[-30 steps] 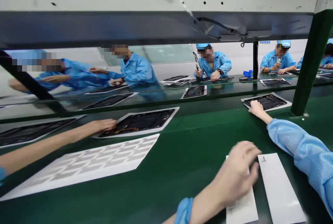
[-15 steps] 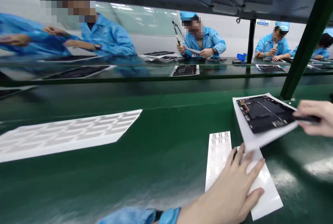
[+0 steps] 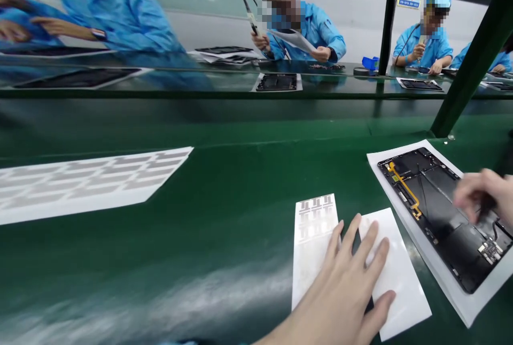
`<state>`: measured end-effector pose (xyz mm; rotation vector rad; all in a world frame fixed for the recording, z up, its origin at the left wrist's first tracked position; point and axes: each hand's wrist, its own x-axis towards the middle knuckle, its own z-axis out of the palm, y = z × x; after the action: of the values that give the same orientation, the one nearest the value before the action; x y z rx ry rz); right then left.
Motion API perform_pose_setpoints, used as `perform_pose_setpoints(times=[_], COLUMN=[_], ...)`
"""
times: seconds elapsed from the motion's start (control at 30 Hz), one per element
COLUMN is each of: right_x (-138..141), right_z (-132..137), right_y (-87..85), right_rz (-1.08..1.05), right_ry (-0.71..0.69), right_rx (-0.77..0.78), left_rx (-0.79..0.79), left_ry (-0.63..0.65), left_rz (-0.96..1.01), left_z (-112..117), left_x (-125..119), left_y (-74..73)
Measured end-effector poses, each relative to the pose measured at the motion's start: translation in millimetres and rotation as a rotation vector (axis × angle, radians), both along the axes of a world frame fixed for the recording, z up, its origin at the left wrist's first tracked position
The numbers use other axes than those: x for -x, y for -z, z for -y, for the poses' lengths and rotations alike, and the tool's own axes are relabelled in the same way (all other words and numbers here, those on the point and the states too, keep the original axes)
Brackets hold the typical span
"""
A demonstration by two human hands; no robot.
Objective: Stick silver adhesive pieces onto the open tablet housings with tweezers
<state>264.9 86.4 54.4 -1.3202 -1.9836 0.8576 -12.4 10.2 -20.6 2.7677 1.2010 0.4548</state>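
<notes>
Left hand (image 3: 340, 286) rests open, fingers spread on white label strips (image 3: 395, 270), farther from the black tablet chassis (image 3: 420, 200) than the right hand (image 3: 476, 195), which curls over it, grip unclear. Chassis lies on a white sheet (image 3: 444, 281), long axis slanting down rightward

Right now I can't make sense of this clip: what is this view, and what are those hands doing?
This is one head-worn camera looking forward and down at a person's own bare hands at a green bench. The left hand lies spread on two white strips. The right hand is over a dark tablet panel on a white sheet; what it holds is too blurred to tell. A patterned white sheet lies further left. A co-worker in blue works beyond.
</notes>
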Motion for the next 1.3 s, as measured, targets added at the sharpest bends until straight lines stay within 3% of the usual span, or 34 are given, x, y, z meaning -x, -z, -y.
perform_pose_setpoints(times=[0.1, 0.2, 0.27, 0.4, 0.5, 0.77, 0.97, 1.17, 1.3], right_x=[61, 99, 108, 107, 107, 115, 114, 117, 107], right_z=[-25, -37, -40, -40, -37, -36, -37, -35, -25], right_y=[2.5, 16.1, 27.3, 46.1, 50.3, 39.6, 42.1, 40.6, 20.2], right_rz=[-0.111, -0.163, -0.187, -0.222, -0.225, -0.226, -0.248, -0.291, -0.412], right_ry=[-0.21, -0.384, -0.413, -0.352, -0.283, -0.251, -0.254, -0.261, -0.215], right_rx=[0.292, 0.357, 0.366, 0.329, 0.289, 0.297, 0.336, 0.338, 0.305], left_rx=[0.069, 0.132, 0.13, 0.125, 0.132, 0.119, 0.044, -0.089, -0.196], left_ry=[0.002, 0.0, 0.006, 0.027, 0.019, 0.016, 0.025, 0.011, -0.001], left_rz=[-0.033, -0.049, -0.044, -0.068, -0.094, -0.115, -0.114, -0.124, -0.076], left_z=[-1, -2, -3, -4, -5, -1, 0, 3, 4], left_x=[-2, -2, -2, -6, -9, -6, -6, -5, 3], left_y=[-3.3, -7.0, -6.6, -5.0, -7.8, -15.6, -18.0, -6.5, 0.7])
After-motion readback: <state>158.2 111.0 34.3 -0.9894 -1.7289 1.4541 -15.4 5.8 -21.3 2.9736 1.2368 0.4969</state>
